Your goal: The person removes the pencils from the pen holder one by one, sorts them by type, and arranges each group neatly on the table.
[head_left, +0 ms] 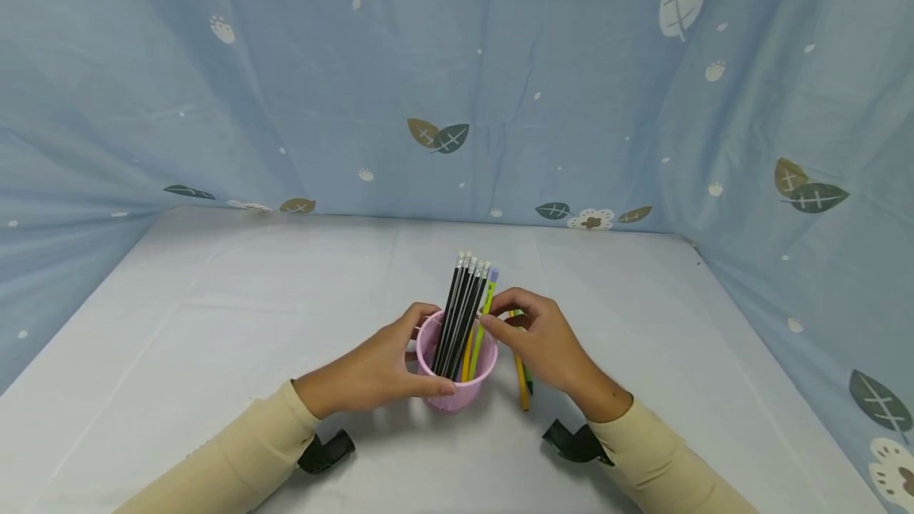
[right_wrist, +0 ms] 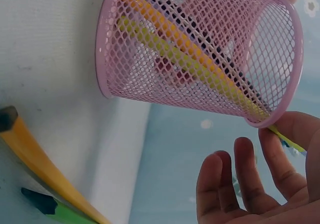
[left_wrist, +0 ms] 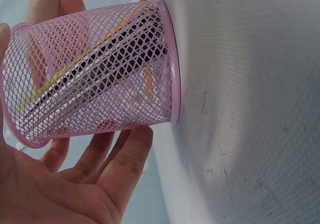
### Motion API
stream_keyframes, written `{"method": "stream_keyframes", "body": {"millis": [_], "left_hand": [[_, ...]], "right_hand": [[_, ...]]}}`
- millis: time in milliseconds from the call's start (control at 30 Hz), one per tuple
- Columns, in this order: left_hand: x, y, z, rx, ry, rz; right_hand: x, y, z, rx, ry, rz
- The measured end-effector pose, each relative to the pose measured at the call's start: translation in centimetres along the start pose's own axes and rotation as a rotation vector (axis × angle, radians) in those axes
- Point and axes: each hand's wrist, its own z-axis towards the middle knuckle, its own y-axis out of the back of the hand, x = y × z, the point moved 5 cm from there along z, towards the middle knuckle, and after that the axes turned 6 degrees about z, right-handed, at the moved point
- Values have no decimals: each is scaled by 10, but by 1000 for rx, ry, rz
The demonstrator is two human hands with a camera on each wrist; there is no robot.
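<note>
My left hand [head_left: 385, 367] grips a pink mesh pen cup [head_left: 457, 397] around its side, thumb near the front rim; the cup stands upright on the table. My right hand [head_left: 546, 335] is at the cup's right rim, thumb and index finger pinching a yellow-green pencil [right_wrist: 200, 69] that leans inside. Several black pencils [head_left: 462, 316] with white erasers stand in the cup, tilted to the right. An orange pencil [right_wrist: 170, 29] is among them, seen through the mesh. Its top is hidden in the head view.
To the right of the cup, under my right hand, a yellow-orange pencil [head_left: 523, 387] and a green pencil [right_wrist: 72, 215] lie on the white tabletop [head_left: 250, 324]. A blue leaf-patterned curtain [head_left: 321, 62] rises behind the table and along both sides.
</note>
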Motion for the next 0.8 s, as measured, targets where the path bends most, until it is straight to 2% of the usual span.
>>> {"method": "stream_keyframes", "body": {"millis": [500,800], "left_hand": [[-1,0,1,0,4,7],[0,0,1,-5,1,25]], "right_hand": [[12,11,-2,-32,25,-17],[22,18,-6,-20,91,53]]}}
